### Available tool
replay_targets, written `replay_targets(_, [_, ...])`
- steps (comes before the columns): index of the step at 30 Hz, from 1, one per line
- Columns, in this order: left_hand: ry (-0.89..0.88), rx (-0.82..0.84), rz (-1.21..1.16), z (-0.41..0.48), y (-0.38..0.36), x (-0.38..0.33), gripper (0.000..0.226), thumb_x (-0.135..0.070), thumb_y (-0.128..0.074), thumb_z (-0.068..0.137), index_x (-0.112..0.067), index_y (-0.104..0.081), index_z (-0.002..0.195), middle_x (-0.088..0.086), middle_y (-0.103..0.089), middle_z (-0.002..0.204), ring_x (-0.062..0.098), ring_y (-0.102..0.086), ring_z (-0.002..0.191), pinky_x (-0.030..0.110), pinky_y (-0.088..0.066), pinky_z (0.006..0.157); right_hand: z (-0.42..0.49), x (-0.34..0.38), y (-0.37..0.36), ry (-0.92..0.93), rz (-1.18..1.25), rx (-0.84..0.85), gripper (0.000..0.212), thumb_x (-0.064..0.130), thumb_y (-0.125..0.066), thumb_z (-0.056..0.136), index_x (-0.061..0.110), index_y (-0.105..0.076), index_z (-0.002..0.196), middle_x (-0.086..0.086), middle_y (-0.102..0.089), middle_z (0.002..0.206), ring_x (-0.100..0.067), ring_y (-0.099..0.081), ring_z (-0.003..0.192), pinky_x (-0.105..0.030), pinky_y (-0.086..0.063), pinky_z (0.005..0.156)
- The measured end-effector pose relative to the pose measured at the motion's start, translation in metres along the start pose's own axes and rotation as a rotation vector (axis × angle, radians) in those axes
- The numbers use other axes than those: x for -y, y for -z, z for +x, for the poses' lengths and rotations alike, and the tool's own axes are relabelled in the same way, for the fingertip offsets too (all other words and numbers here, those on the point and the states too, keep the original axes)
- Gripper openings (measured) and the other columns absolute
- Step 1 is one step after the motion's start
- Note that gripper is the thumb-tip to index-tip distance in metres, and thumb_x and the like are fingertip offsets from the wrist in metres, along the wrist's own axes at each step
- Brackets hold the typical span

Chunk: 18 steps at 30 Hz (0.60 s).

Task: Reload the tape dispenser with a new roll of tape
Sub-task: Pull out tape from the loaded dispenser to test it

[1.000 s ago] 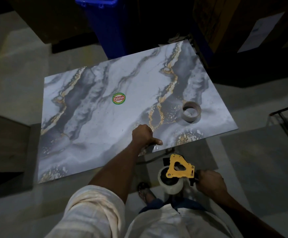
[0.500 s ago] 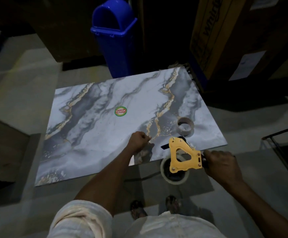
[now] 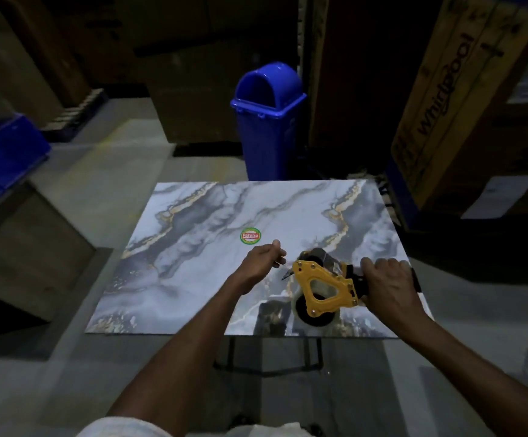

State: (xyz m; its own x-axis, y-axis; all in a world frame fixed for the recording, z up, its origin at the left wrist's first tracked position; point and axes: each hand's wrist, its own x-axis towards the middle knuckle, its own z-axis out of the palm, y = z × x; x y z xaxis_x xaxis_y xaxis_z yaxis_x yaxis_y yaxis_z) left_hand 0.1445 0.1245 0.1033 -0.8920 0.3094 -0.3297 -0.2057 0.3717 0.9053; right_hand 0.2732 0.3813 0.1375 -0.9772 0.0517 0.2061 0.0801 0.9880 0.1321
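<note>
Spreading across the middle of the view is one tabletop patterned in grey, white and gold marble; beyond its far edge stand one tall cardboard box printed Whirlpool and one blue bin with a domed lid; over the tabletop's near right part is the single tape dispenser, a hand-held gun with a yellow cut-out side plate turned up toward the camera and black fittings; its long axis runs left to right, handle at the right, nose pointing left and slightly away, toward the left hand; whether it rests on the tabletop or hangs just above I cannot tell; two hands show; the right hand has its grip wrapped round the handle; the left hand hovers just beside the nose, thumb out and fingers curled, and whether its grip pinches anything I cannot tell; one pale roll of tape sits on the dispenser's hub at its near end; one dull cardboard ring lies just behind the dispenser, half hidden; one round green-and-red sticker lies near the tabletop's middle.
</note>
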Motion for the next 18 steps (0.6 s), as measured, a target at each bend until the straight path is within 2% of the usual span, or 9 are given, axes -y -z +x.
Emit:
replay_targets(5, [-0.012, -0.137, -0.12, 0.001, 0.01, -0.001, 0.049, -0.054, -0.041, 0.106, -0.017, -0.072, 0.115, 0.0, -0.074, 0.113, 0.017, -0.064, 0.109, 0.036, -0.048, 0.092, 0.028, 0.013, -0.004, 0.064, -0.025, -0.065, 0.033, 0.0, -0.082, 0.055, 0.01, -0.057, 0.074, -0.013, -0.05, 0.061, -0.033, -0.052, 0.055, -0.036, -0.032, 0.055])
replay_targets(8, [-0.026, -0.121, -0.15, 0.007, 0.023, -0.006, 0.059, -0.067, -0.039, 0.1, -0.021, -0.068, 0.122, -0.004, -0.072, 0.119, 0.012, -0.062, 0.115, 0.037, -0.047, 0.098, 0.048, 0.021, -0.004, 0.059, -0.028, -0.119, 0.029, 0.001, -0.08, 0.062, 0.011, -0.056, 0.074, -0.012, -0.051, 0.063, -0.033, -0.052, 0.057, -0.037, -0.035, 0.056])
replay_targets(11, [-0.143, -0.103, -0.123, 0.02, 0.037, -0.009, 0.072, -0.079, -0.057, 0.081, -0.025, -0.064, 0.128, -0.004, -0.066, 0.129, 0.017, -0.06, 0.121, 0.035, -0.048, 0.101, 0.069, 0.031, -0.001, 0.054, -0.041, -0.137, 0.029, 0.0, -0.079, 0.062, 0.01, -0.055, 0.076, -0.013, -0.052, 0.065, -0.033, -0.053, 0.057, -0.036, -0.038, 0.056])
replay_targets(14, [-0.217, -0.039, 0.011, 0.04, 0.052, -0.014, 0.092, -0.066, -0.086, 0.064, -0.033, -0.05, 0.141, -0.005, -0.051, 0.144, 0.013, -0.049, 0.133, 0.034, -0.047, 0.107, 0.089, 0.042, -0.001, 0.031, -0.042, -0.12, 0.033, 0.0, -0.08, 0.063, 0.011, -0.052, 0.075, -0.012, -0.053, 0.064, -0.033, -0.053, 0.055, -0.036, -0.039, 0.054])
replay_targets(16, [-0.256, -0.026, 0.109, 0.055, 0.063, -0.021, 0.096, -0.054, -0.095, 0.06, -0.039, -0.047, 0.142, -0.008, -0.045, 0.148, 0.009, -0.044, 0.134, 0.025, -0.04, 0.103, 0.101, 0.05, 0.0, 0.014, -0.035, -0.096, 0.035, -0.002, -0.08, 0.062, 0.011, -0.05, 0.075, -0.011, -0.053, 0.062, -0.032, -0.053, 0.052, -0.035, -0.041, 0.051])
replay_targets(18, [-0.313, 0.001, 0.174, 0.069, 0.077, -0.028, 0.099, -0.051, -0.097, 0.058, -0.04, -0.047, 0.142, -0.01, -0.047, 0.147, 0.008, -0.045, 0.135, 0.022, -0.036, 0.103, 0.113, 0.058, 0.0, -0.006, -0.052, -0.068, 0.035, -0.003, -0.08, 0.062, 0.011, -0.051, 0.076, -0.01, -0.054, 0.058, -0.031, -0.054, 0.048, -0.033, -0.041, 0.048])
